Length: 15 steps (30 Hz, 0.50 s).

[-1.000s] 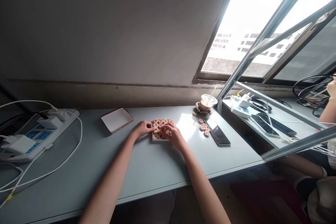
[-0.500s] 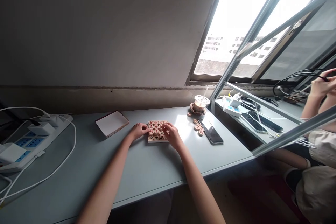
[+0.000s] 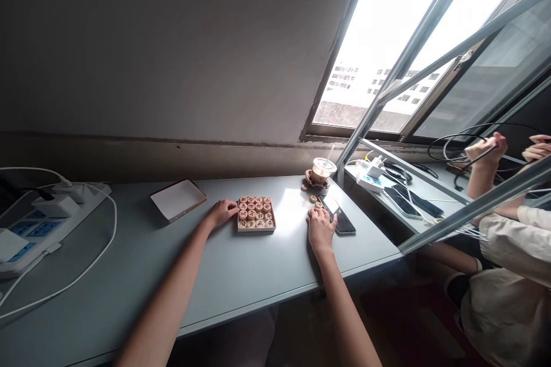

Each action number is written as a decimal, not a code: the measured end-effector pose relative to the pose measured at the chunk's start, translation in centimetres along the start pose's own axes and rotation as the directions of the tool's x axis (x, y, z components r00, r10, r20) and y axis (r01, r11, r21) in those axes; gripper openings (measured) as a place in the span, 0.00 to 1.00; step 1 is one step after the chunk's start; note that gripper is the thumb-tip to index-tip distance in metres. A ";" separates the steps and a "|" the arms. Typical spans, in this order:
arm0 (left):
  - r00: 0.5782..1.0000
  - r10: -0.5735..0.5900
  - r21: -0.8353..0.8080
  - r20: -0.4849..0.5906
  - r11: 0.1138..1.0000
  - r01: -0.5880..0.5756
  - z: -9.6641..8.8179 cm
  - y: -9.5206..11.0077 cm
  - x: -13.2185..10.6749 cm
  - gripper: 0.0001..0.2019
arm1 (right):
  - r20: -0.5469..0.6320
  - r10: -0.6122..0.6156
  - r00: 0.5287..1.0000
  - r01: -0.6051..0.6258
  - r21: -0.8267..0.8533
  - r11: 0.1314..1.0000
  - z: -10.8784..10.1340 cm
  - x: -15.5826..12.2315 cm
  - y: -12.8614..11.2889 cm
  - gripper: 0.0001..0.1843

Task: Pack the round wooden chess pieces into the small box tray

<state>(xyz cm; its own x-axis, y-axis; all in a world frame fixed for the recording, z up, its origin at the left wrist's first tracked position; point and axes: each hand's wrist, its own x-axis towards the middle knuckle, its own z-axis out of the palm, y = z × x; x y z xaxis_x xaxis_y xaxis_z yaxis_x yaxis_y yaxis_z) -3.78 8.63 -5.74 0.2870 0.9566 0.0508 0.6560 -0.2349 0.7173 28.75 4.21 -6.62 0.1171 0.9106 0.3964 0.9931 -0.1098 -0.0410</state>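
Note:
A shallow open box (image 3: pixel 257 230) stands on the desk with several round wooden xiangqi pieces (image 3: pixel 251 214) in rows, red characters at the back and dark ones at the front. My left hand (image 3: pixel 222 212) is closed at the left side of the box, its fingertips on the edge. My right hand (image 3: pixel 321 229) reaches down over the loose pieces (image 3: pixel 313 199) beside a phone (image 3: pixel 344 221). Its fingers are bent onto the pieces and hide some of them. One loose piece (image 3: pixel 303 187) lies farther back.
The box lid (image 3: pixel 178 200) lies upturned behind my left hand. A lidded drink cup with a straw (image 3: pixel 323 169) stands at the back right. A power strip with cables (image 3: pixel 60 218) is at left. Beyond a metal frame (image 3: pixel 379 100), another person's hands (image 3: pixel 486 149) hold a cable.
My right hand has moved right from the box to the loose pieces, uncovering the box's right side. My left hand stays at the box. The view has shifted slightly.

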 end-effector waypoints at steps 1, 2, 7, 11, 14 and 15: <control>1.000 0.001 -0.003 -0.001 1.000 -0.001 0.0 0.0 0.0 0.13 | -0.019 -0.016 1.000 0.016 0.009 1.000 -0.3 -0.1 -0.5 0.14; 1.000 0.000 -0.006 -0.002 1.000 0.000 0.0 0.0 0.0 0.13 | -0.030 -0.030 0.999 0.031 0.022 0.999 -0.5 -0.2 -1.0 0.14; 1.000 -0.007 0.007 -0.015 1.000 0.007 0.2 -0.1 0.0 0.13 | 0.030 -0.048 0.998 0.043 0.142 0.989 -1.2 -0.5 -3.4 0.16; 1.000 -0.014 0.010 -0.013 1.000 0.014 0.2 0.0 -0.1 0.14 | 0.087 -0.060 0.994 0.021 0.394 0.919 -1.8 -0.1 -5.1 0.14; 1.000 -0.010 0.001 -0.008 1.000 0.010 0.2 0.1 0.0 0.14 | 0.034 -0.129 0.991 0.087 0.568 0.818 -2.4 0.1 -7.0 0.14; 1.000 -0.007 0.005 -0.012 1.000 0.007 0.2 0.0 0.0 0.14 | 0.014 -0.175 0.985 0.131 0.600 0.789 -2.5 0.1 -7.8 0.14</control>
<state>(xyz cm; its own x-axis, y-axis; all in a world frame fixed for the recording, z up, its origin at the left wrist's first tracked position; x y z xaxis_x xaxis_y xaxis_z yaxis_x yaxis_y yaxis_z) -3.59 8.56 -5.88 0.2740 0.9602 0.0542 0.6613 -0.2290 0.7144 21.02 4.18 -3.94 -0.0580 0.9213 0.3845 0.8028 0.2719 -0.5305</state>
